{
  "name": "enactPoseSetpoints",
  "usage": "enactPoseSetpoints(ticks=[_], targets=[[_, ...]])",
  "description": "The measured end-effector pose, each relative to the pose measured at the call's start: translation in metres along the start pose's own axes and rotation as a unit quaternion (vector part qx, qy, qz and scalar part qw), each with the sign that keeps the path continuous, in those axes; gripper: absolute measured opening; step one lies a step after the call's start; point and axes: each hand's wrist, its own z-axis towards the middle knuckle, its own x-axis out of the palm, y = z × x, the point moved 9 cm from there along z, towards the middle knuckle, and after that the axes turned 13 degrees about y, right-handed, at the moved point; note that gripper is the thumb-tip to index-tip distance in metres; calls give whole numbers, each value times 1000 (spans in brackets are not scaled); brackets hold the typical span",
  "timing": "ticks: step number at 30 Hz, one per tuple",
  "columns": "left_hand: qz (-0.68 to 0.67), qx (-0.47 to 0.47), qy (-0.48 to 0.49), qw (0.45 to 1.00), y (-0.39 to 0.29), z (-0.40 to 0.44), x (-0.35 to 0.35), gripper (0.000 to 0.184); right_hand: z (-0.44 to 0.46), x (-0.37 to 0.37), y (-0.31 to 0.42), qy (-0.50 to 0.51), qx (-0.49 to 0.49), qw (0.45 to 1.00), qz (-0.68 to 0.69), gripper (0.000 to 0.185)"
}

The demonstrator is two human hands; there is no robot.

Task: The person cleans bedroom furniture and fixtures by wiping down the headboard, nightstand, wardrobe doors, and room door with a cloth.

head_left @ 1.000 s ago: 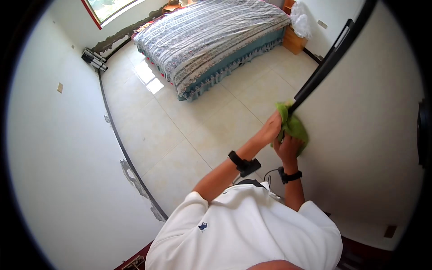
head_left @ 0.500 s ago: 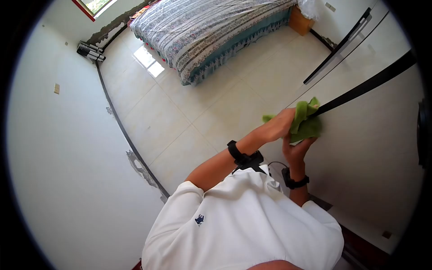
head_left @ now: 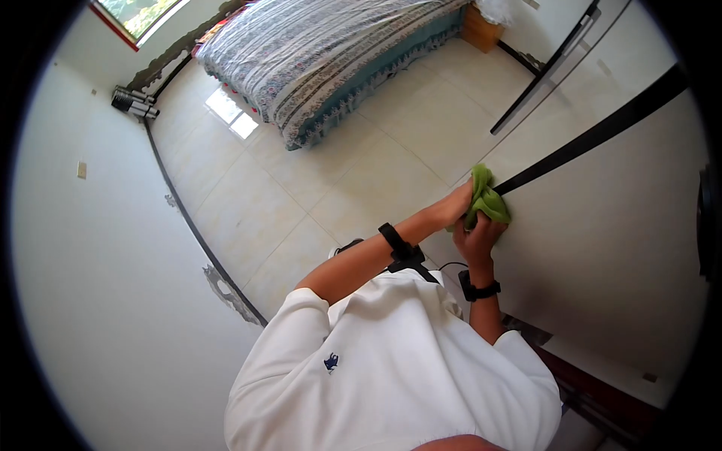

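Left hand (head_left: 459, 203) — fingertips hidden by cloth (head_left: 492, 206)

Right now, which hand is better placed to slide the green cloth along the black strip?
Probably the right hand: its arm is alongside the white panel, whereas the left hand reaches across the body.

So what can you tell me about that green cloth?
The green cloth is bright yellowish green and looks like soft fabric, bunched into loose folds, with one part sticking up. It sits at the near end of a long dark strip, seemingly wrapped around it. The left hand meets it from the left, fingers mostly hidden; the right hand grips it from below. Its full size and shape can't be told.
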Motion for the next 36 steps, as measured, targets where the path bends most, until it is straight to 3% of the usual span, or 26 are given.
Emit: enactPoseSetpoints(ticks=[2, 3, 4, 5, 7, 8, 10, 11, 13, 18, 20, 21, 22, 24, 26, 29, 32, 33, 34, 36], targets=[[11, 63, 13, 998, -26, 12, 9, 61, 3, -23, -14, 10, 73, 978, 194, 45], [16, 119, 56, 991, -38, 28, 6, 62, 17, -48, -5, 16, 77, 979, 188, 45], [20, 175, 97, 980, -50, 42, 3, 65, 30, -64, -11, 23, 190, 893, 407, 52], [13, 171, 102, 980, -57, 56, 0, 65, 29, -56, -12, 19, 293, 747, 597, 60], [191, 280, 111, 934, -100, 71, 13, 76, 39, -60, -2, 23, 265, 775, 573, 64], [185, 277, 126, 934, -102, 77, 14, 76, 46, -62, 2, 34, 231, 799, 554, 68], [268, 352, 175, 880, -112, 72, 25, 92, 34, -41, -8, 21, 249, 833, 494, 60], [258, 349, 187, 881, -107, 76, 26, 92, 29, -38, -4, 32, 233, 900, 367, 58], [236, 301, 203, 901, -93, 84, 20, 99, 52, -42, 21, 60, 152, 980, 116, 53], [222, 231, 216, 922, -48, 107, -11, 83, 38, 5, 21, 159, 190, 963, 108, 63], [175, 74, 215, 958, -33, 117, -19, 78, 24, 25, 17, 224, 370, 850, 299, 75], [156, 88, 228, 957, -42, 118, -13, 72, 26, 24, 21, 217, 394, 815, 364, 88], [146, 81, 245, 955, -56, 116, -4, 72, 40, 17, 21, 211, 412, 812, 356, 88], [171, 133, 285, 934, -109, 119, 13, 68, 87, -10, 14, 101, 393, 837, 367, 91], [205, 234, 361, 879, -151, 110, 33, 68, 105, -19, 11, 56, 396, 851, 339, 92], [220, 220, 418, 854, -172, 107, 37, 67, 115, -25, -4, -61, 467, 836, 280, 84], [223, 207, 454, 838, -134, 119, 20, 70, 95, -2, -20, -16, 542, 824, 163, 77], [203, 176, 438, 858, -109, 129, 6, 71, 90, 5, -22, 4, 563, 823, 73, 68], [181, 142, 422, 877, -79, 137, -6, 73, 87, 14, -24, 4, 569, 819, 66, 68], [43, 60, 340, 938, -10, 153, -32, 73, 93, 18, -19, 20, 539, 841, -48, 62]])
